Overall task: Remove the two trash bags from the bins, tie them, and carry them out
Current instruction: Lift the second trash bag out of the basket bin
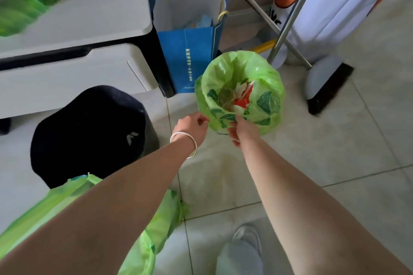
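- I stand on a pale tiled floor [301, 163] with thin grout lines, a white cabinet [73, 73] with a dark gap between its two tiers along my left
- On top of that cabinet, far left, lies a blurred green bundle [26, 0]; I cannot tell what it is
- A dark rounded bin [89, 131] sits against the cabinet's foot, just left of my left forearm
- Behind it a blue paper bag [190, 58] with white lettering and a rope handle stands open against the cabinet's end
- Two metal poles [288, 15] cross to the right of the blue bag, and a broom head [328, 87] with dark bristles rests on the tiles beside them; white fabric with an orange print [335, 2] hangs behind
- The green trash bag [241, 91] is in front of me, between the blue bag and the broom, its mouth facing straight up at me and spread round, so its long axis runs down towards the floor; red and white scraps show inside
- My right hand [240, 129] grips the near rim of that bag, fingers curled under the plastic
- My left hand [192, 127], a silver bangle [185, 147] on the wrist, is curled at the bag's near left edge; I cannot tell whether it pinches the plastic
- A second green bag [156, 219] lies low on the floor under my left arm, near my grey shoe [248, 236]
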